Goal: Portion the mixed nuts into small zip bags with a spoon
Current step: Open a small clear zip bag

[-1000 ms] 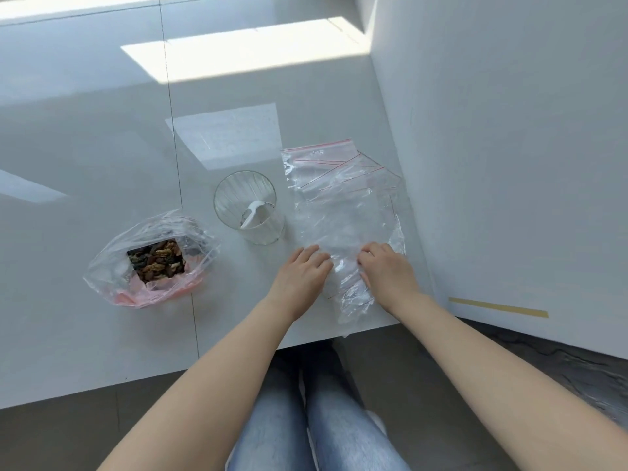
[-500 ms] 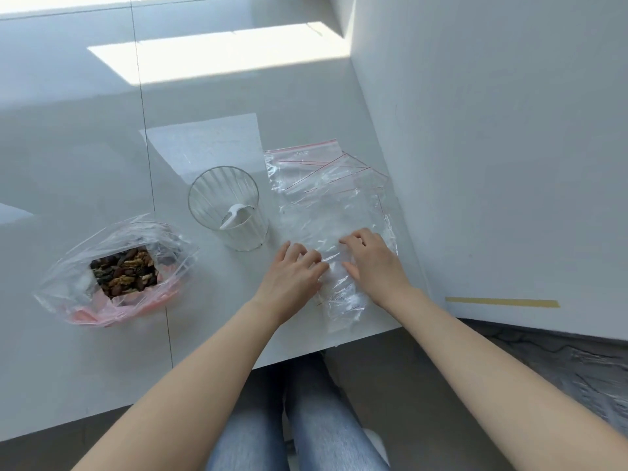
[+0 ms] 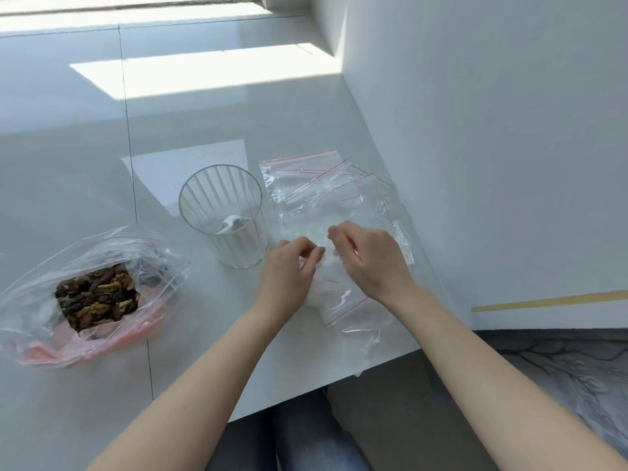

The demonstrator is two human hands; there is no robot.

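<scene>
Pinching the top sheet of the zip bags (image 3: pixel 326 198) with both the left hand (image 3: pixel 289 277) and right hand (image 3: pixel 370 263), the person works right of the glass (image 3: pixel 222 212) holding the spoon (image 3: pixel 231 224); the mixed nuts (image 3: pixel 97 295) lie far left, nearer the left hand.

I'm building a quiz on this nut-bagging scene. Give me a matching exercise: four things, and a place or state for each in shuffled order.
Things:
1. spoon
2. mixed nuts
3. zip bags
4. ribbed glass

Places or states:
A. fanned in a pile by the wall
B. inside the open bag, far left
C. upright between the nuts and the pile
D. lying in the glass

Pairs: 1-D, 2-B, 3-A, 4-C
</scene>
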